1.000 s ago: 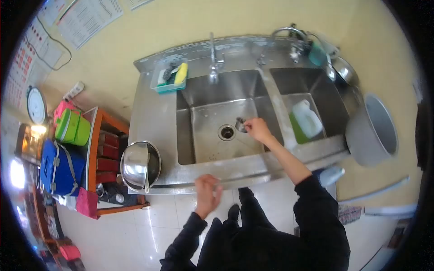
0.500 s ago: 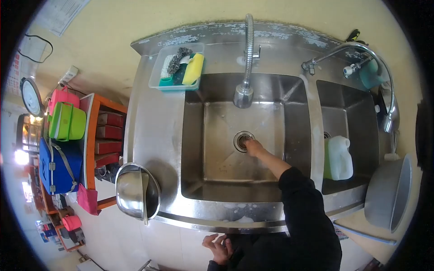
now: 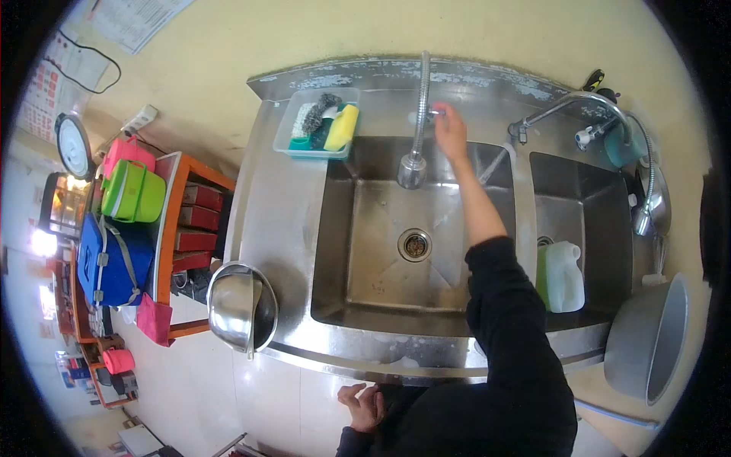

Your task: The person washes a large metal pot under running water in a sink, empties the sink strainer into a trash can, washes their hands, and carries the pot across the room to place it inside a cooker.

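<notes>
My right hand (image 3: pixel 451 132) reaches over the large sink basin (image 3: pixel 335 259) to the back ledge. Its fingers are closed on the small tap lever (image 3: pixel 436 113) at the side of the flexible-neck faucet (image 3: pixel 420 122). The faucet's spray head (image 3: pixel 412 172) hangs over the basin, and I see no water stream from it. Below it, the drain (image 3: pixel 415 245) shows its strainer, with nothing over it. My left hand (image 3: pixel 364 407) hangs low in front of the counter edge, fingers loosely curled and somewhat apart, holding nothing.
A plastic tub (image 3: pixel 285 145) with a yellow sponge and scrubbers sits at the back left. Metal bowls (image 3: pixel 232 305) stand at the front-left edge. A jug (image 3: pixel 565 278) is in the right basin, beside a large grey pot (image 3: pixel 647 343). A second faucet (image 3: pixel 571 99) arches over there.
My right hand has left the drain and moved up and back to the tap lever. The drain is now uncovered. My left hand stays low by the counter; the view has shifted slightly.
</notes>
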Action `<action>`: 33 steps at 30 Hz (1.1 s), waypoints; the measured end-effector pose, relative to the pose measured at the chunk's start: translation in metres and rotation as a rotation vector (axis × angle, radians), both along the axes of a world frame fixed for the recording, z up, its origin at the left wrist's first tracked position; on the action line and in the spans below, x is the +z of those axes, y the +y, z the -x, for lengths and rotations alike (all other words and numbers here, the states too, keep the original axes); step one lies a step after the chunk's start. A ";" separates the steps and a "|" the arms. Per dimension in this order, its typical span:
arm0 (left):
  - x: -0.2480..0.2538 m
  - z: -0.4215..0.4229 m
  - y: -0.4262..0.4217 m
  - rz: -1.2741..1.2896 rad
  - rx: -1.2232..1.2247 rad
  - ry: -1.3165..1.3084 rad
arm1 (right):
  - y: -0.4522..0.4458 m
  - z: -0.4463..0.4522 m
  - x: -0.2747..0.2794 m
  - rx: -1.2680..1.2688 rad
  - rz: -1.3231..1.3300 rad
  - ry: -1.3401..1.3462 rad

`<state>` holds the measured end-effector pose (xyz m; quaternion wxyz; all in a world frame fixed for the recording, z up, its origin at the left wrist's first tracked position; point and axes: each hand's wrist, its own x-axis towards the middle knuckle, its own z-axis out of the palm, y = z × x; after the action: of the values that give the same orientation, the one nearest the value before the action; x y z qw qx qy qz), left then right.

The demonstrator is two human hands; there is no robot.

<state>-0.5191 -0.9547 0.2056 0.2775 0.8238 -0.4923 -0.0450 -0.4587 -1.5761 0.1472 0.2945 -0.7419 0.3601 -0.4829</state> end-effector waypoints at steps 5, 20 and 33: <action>0.011 -0.023 0.006 0.016 -0.018 -0.035 | 0.110 0.016 -0.050 -0.197 0.037 0.199; 0.089 -0.132 -0.162 0.350 -0.138 0.370 | 0.141 0.013 0.099 0.537 -0.430 -0.331; 0.025 -0.087 -0.111 0.211 0.011 0.153 | 0.079 -0.109 0.067 0.003 0.254 -0.306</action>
<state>-0.4317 -1.0659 0.2303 0.3997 0.7867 -0.4673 -0.0543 -0.3498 -1.4968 0.2142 0.2507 -0.6916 0.2459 -0.6312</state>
